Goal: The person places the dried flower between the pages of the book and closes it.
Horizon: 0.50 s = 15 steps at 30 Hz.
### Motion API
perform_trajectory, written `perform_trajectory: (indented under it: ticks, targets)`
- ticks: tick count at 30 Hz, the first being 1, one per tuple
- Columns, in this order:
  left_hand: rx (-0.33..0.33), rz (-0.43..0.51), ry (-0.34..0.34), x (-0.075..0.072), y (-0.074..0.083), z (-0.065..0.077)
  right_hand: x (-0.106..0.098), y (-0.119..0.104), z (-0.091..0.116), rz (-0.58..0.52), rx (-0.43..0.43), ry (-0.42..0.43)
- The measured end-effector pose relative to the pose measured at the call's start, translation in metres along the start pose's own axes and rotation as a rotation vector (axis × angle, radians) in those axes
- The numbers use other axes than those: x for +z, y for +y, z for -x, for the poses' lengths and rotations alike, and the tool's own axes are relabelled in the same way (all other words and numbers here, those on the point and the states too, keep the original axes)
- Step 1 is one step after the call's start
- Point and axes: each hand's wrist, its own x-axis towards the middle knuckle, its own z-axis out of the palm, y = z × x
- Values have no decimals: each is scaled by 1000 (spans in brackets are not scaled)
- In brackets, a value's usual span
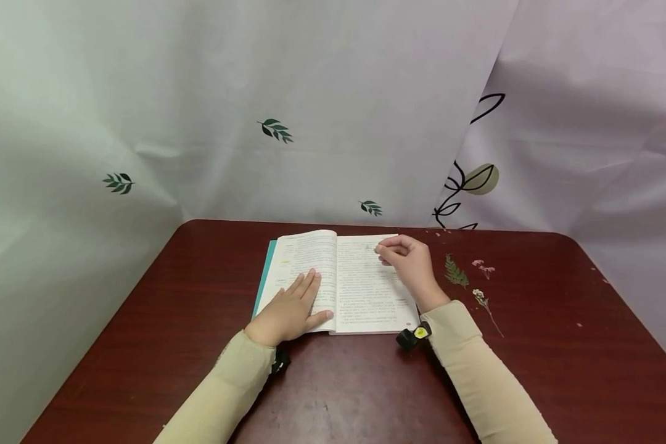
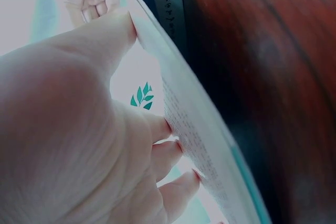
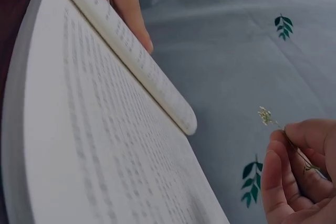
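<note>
An open book (image 1: 366, 296) with printed pages and a teal cover edge lies on the dark red table (image 1: 150, 333). My left hand (image 1: 291, 308) rests on the left page, fingers spread and extended; in the left wrist view its fingertips (image 2: 176, 150) touch the paper. Over the upper part of the right page is my right hand (image 1: 411, 265). It pinches the thin stem of a small dried flower sprig (image 3: 265, 115) between thumb and fingers. Pale yellowish blossoms stick out past the fingertips in the right wrist view, while in the head view the sprig is faint against the page.
Right of the book lie a green fern leaf (image 1: 456, 271), a pink dried flower (image 1: 484, 269) and a white-flowered sprig (image 1: 481, 300) with a long stem. Tiny petal bits dot the tabletop. A pale leaf-printed curtain (image 1: 322, 179) stands behind the table.
</note>
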Motion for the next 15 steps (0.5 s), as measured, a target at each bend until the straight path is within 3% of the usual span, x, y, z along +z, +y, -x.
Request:
perform_trajectory:
  ticks: [5, 15]
  targets:
    - [-8, 5, -2, -1, 1, -1, 13, 0, -1, -14, 24, -26]
    - [-14, -2, -10, -2, 2, -1, 34, 7, -6, -84, 133, 18]
